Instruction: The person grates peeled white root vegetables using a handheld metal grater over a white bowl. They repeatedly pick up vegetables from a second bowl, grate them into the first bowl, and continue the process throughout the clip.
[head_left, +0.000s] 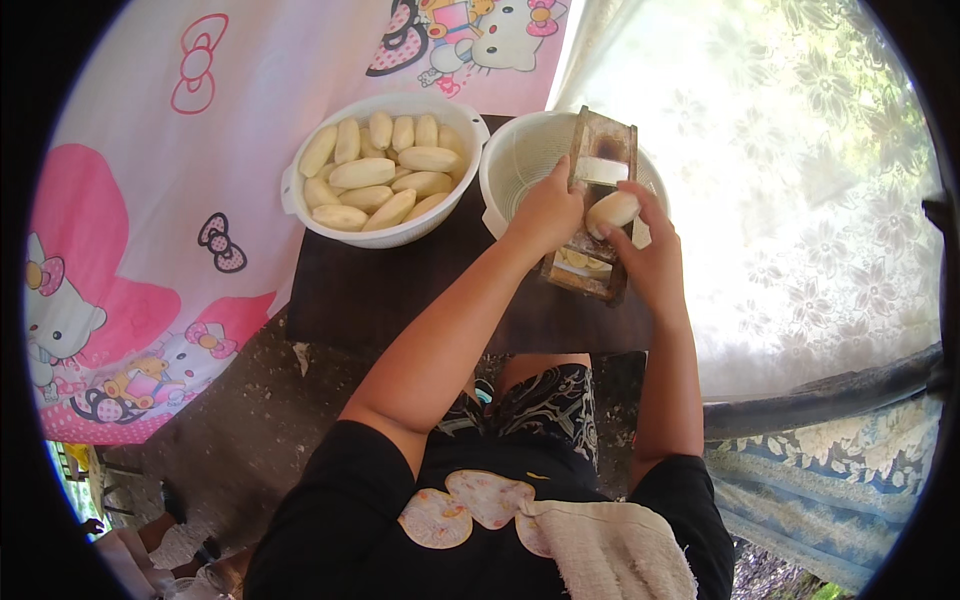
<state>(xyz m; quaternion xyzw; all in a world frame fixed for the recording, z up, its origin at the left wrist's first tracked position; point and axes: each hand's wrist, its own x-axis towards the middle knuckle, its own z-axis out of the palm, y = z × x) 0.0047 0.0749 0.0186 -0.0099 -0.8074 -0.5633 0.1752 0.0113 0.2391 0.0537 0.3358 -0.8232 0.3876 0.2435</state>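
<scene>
My left hand (pixel 550 212) is closed on the left edge of a wooden slicer (pixel 608 132), a narrow framed board with a metal plate across it. The slicer leans tilted over a white colander (pixel 505 160), its lower end toward me. In my right hand (pixel 656 258), thumb and fingers grip a peeled banana (pixel 614 210) against the slicer's face. Pale slices (pixel 582 262) show through the gap near the slicer's lower end. To the left, a second white colander (pixel 345 238) holds several whole peeled bananas (pixel 362 173). The slicer hides part of the right colander's inside.
Both colanders stand on a dark brown table (pixel 390 295), its front edge close to my legs. A pink patterned curtain (pixel 150 190) hangs at the left, a white floral one (pixel 780 230) at the right. Another person's legs (pixel 160 530) show at lower left. A towel (pixel 615 550) hangs on my shirt.
</scene>
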